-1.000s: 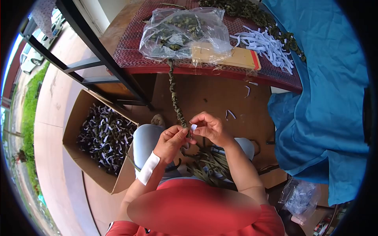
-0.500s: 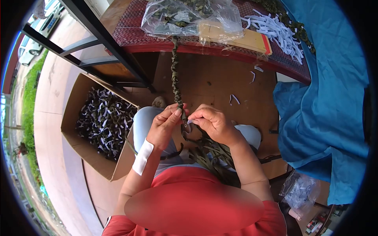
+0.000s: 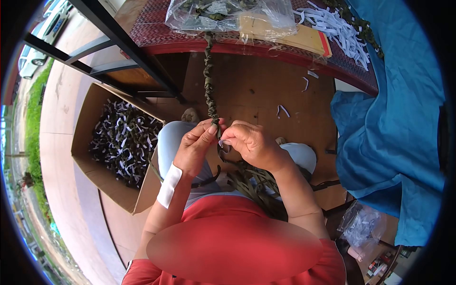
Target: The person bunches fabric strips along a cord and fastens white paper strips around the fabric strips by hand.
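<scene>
Stretching down from the red table (image 3: 161, 49), the scrunched green cord (image 3: 208, 78) is being pinched in my left hand (image 3: 195, 145); my right hand (image 3: 252, 142) is pinching a pale strip (image 3: 222, 142) beside it, the cardboard box (image 3: 81, 137) sitting off left.

No text, label, brand, number or sign could be read; any markings on the clear plastic bag (image 3: 228, 19) were too small to tell.

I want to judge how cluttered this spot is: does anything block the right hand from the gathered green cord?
Nothing visible does: the right hand pinches a small white strip close beside the lower end of the green cord the left hand holds.
</scene>
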{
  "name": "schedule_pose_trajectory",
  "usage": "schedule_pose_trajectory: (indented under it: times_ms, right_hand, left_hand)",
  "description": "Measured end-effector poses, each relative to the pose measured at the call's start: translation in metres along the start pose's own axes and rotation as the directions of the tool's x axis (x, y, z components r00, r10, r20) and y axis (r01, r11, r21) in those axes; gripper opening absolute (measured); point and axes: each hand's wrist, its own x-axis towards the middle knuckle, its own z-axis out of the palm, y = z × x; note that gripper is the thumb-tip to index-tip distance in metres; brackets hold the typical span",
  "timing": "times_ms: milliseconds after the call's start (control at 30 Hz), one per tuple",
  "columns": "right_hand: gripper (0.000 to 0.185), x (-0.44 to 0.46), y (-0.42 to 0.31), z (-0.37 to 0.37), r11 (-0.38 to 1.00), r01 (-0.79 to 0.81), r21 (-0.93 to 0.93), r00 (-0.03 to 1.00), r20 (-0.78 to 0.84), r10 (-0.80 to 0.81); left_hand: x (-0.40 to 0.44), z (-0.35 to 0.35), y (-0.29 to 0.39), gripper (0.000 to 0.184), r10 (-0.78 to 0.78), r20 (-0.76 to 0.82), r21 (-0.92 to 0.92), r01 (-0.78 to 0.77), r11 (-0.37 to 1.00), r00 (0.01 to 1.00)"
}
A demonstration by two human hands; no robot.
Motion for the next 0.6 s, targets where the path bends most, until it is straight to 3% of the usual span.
schedule_pose_trajectory:
  times_ms: [233,333,433,533,600]
  right_hand:
    - [0.010,-0.004,0.000,0.000,0.998,0.017,0.053,0.998,0.051,-0.020]
    - [0.010,-0.006,0.005,0.002,0.999,0.040,0.030,0.999,0.034,-0.041]
    - [0.009,-0.006,0.004,0.002,1.000,0.018,0.018,0.998,0.056,-0.019]
    - [0.011,-0.005,0.005,0.003,1.000,0.012,0.017,0.999,0.034,-0.013]
    - [0.010,-0.006,0.004,0.005,1.000,0.024,-0.012,0.999,0.029,-0.024]
  left_hand:
    - [-0.001,-0.003,0.000,0.023,-0.020,0.019,0.007,0.020,1.000,1.000]
    - [-0.001,-0.012,-0.006,0.024,0.009,0.026,0.193,-0.014,0.981,1.000]
    - [-0.015,-0.012,-0.002,0.018,0.076,-0.084,0.279,-0.050,0.959,0.994]
    - [-0.030,-0.007,0.003,0.015,0.183,-0.011,0.301,-0.171,0.938,0.983]
    - [-0.028,-0.008,0.002,0.016,0.315,0.128,0.617,-0.324,0.717,0.940]
